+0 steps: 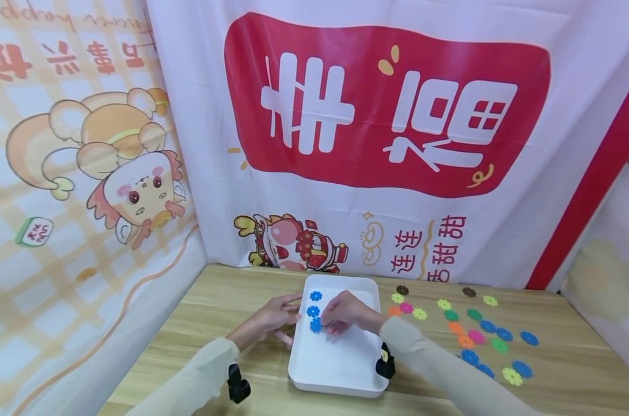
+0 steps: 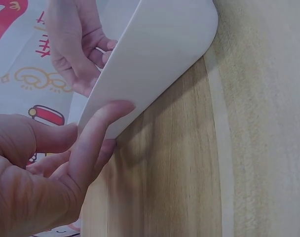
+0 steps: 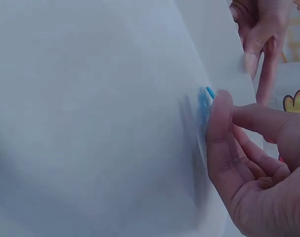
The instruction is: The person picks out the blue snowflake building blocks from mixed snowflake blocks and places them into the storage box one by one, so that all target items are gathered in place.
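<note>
Pale cream sleeves (image 1: 424, 358), nearest the camera, lead to two bare hands at work over a rectangular white plastic tray (image 1: 340, 364). Inside it, by the left long wall, the right hand (image 1: 344, 312) pinches a thin blue flower-shaped plastic disc (image 1: 316, 325) between thumb and fingertip, at the near end of a short row. Two matching blue discs (image 1: 313, 311) lie beyond it, making three in the tray; whether another hides under the pinched one, I cannot tell. Outside the same wall, the left hand (image 1: 273, 316) clasps nothing, its extended fingers touching the tray as if to steady it. The work looks partway along: one row is begun, the third disc is seemingly being placed, and much of the tray floor is bare. To the right, on the wood-grain table (image 1: 262, 358), lie the loose flower discs: six blue (image 1: 529, 338), five yellow-green (image 1: 490, 300), three orange (image 1: 465, 341), three green (image 1: 499, 345), two pink (image 1: 476, 336) and two dark brown (image 1: 469, 292), twenty-one in sight, though the right sleeve may cover more. Behind hangs a white cloth with a red printed panel (image 1: 377, 69).
</note>
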Motion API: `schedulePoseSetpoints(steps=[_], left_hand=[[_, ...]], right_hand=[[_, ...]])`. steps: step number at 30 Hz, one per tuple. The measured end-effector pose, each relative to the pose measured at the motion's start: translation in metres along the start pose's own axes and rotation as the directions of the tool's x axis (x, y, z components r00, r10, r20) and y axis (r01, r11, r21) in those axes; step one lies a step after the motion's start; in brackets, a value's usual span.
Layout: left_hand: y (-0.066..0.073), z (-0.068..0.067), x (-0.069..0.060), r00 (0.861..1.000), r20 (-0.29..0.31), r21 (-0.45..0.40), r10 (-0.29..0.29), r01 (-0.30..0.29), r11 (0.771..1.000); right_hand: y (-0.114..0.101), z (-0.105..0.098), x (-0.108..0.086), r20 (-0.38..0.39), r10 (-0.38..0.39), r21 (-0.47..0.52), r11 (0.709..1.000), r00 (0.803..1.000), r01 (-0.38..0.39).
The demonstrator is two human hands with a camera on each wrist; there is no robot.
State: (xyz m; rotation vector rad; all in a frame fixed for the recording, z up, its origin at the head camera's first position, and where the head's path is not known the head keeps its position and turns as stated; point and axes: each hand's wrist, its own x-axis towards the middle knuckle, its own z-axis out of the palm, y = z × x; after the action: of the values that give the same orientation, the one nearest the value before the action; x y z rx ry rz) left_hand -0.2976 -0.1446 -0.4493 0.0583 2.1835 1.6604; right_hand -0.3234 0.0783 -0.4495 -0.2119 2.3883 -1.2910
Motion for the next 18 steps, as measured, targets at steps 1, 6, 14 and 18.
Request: schedulePoseSetpoints(steps=[1,6,14,18], left_hand=[[0.001,0.000,0.000,1.000,0.001,0.001,0.001,-0.001,1.000],[0.001,-0.001,0.000,1.000,0.007,0.016,0.006,-0.006,1.000],[-0.001,0.000,0.002,1.000,0.019,0.006,0.003,-0.003,1.000],[-0.003,-0.002,0.002,1.000,0.014,-0.004,0.000,0.000,1.000]], right_hand=[[0.000,0.003,0.001,0.002,0.000,-0.009,1.000,1.000,0.000],[-0.004,0.008,0.004,-0.009,-0.008,-0.068,0.998,1.000,0.008],[-0.008,0.006,0.007,-0.007,-0.011,-0.101,0.995,1.000,0.011],[-0.008,-0.016,0.001,0.052,-0.129,-0.126,0.983,0.990,0.134]])
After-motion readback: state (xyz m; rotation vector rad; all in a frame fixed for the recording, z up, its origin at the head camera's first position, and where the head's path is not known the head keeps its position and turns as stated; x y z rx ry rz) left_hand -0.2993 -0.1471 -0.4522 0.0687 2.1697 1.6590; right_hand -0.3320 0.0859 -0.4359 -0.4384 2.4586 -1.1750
